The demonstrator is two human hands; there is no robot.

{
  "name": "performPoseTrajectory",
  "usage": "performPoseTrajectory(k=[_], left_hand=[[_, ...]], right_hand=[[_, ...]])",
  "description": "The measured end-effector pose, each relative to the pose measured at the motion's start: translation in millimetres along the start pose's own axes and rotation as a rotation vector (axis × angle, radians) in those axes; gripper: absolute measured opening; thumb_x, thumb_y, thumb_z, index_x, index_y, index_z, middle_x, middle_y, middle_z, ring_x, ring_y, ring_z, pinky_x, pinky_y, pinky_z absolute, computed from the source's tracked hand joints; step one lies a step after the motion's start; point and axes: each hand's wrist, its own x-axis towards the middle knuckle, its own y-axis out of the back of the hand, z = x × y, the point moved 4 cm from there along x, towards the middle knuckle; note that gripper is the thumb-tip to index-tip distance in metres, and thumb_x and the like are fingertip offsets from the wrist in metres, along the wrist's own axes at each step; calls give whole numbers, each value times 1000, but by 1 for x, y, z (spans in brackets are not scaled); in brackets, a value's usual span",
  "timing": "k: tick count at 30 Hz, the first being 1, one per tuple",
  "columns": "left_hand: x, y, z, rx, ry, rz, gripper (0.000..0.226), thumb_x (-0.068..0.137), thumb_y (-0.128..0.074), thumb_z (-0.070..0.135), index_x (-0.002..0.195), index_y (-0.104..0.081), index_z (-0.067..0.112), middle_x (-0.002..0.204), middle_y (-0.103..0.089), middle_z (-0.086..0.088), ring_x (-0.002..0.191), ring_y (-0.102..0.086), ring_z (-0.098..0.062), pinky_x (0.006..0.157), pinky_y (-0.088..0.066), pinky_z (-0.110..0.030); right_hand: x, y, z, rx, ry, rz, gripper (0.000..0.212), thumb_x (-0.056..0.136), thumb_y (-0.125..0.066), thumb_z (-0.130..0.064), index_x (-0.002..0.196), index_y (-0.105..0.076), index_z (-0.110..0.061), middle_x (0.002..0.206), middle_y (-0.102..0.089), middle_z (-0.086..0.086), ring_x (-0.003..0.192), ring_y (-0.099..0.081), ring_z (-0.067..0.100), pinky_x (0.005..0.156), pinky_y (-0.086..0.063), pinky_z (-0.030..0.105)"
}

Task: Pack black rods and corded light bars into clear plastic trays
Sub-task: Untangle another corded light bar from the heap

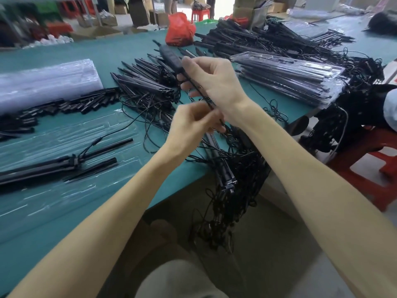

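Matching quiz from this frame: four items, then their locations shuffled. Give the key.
1. red plastic bag
2. stack of filled trays
3. light bar
4. near red stool

A. on the floor, right of the table
B. gripped by the left hand and right hand
C. far side of the table, middle
D. on the table, right of the hands

Pairs: 1-C, 2-D, 3-B, 4-A

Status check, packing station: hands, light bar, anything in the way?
Both busy: right hand grips light bar mid-length, left hand pinches its lower end. Bar above table, not yet in clear tray. Tangled cords heaped below hands.
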Motion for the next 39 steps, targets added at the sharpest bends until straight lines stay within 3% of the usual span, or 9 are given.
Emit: performPoseTrajectory(k=[2,5,11,16,21,23,28,32,39], left_hand=[[6,9,4,-111,-19,124,18,97,-65,8,94,-69,-9,80,-74,-15,69,-74,-25,71,-58,-43],[10,16,-1,-192,8,189,18,96,-67,12,96,-72,-6,83,-75,-16,70,-73,-24,73,-60,-40],[11,17,-28,-315,132,261,20,98,-63,14,98,-71,-5,93,-74,-18,76,-74,-22,69,-57,-25],[12,13,-37,-219,183,153,22,99,-64,18,104,-70,-3,93,-75,-12,84,-76,-25,75,-60,-31],[5,-12,-42,363,93,-202,23,89,-75,26,105,-67,11,95,-75,1,90,-71,-13,83,-56,-32],[-1,-15,-43,430,77,-234,28,89,-75,28,110,-62,15,93,-71,11,83,-66,-1,78,-51,-25],[-8,-19,-47,550,72,-262,41,89,-71,47,120,-58,23,93,-67,11,83,-61,-8,82,-49,-30],[-8,-20,-51,649,88,-273,34,90,-68,51,111,-64,24,89,-62,11,82,-56,-10,92,-45,-41],[-5,-23,-44,715,74,-421,17,90,-67,51,99,-69,38,97,-54,5,96,-50,-14,83,-22,-35]], right_hand=[[-5,9,6,-101,16,28,34,102,-58,-28,106,-72,2,96,-75,16,86,-73,27,84,-60,40],[-17,30,19,-254,-1,0,34,103,-56,-30,105,-73,-1,94,-75,7,85,-72,20,74,-60,35],[-60,52,65,-395,-248,-518,17,100,-60,-11,109,-73,-3,98,-77,9,91,-74,18,82,-58,37],[-66,65,72,-330,-263,-394,15,97,-63,-6,100,-74,3,84,-76,13,74,-71,21,74,-59,34],[-61,49,70,-548,-101,-246,14,93,-65,-3,84,-74,0,68,-72,11,59,-69,15,62,-55,27],[-62,48,71,-550,-92,-168,14,92,-65,-5,82,-74,-2,65,-71,8,56,-68,12,62,-55,23],[-64,49,74,-564,-111,-78,17,93,-64,-7,80,-73,-4,66,-71,5,54,-68,9,61,-54,17],[-58,50,74,-666,-174,-118,20,96,-59,-6,81,-71,-3,69,-71,10,60,-70,19,67,-60,28],[-56,43,72,-1125,-227,-338,14,96,-56,-20,82,-61,-20,87,-69,11,83,-68,32,81,-57,41]])
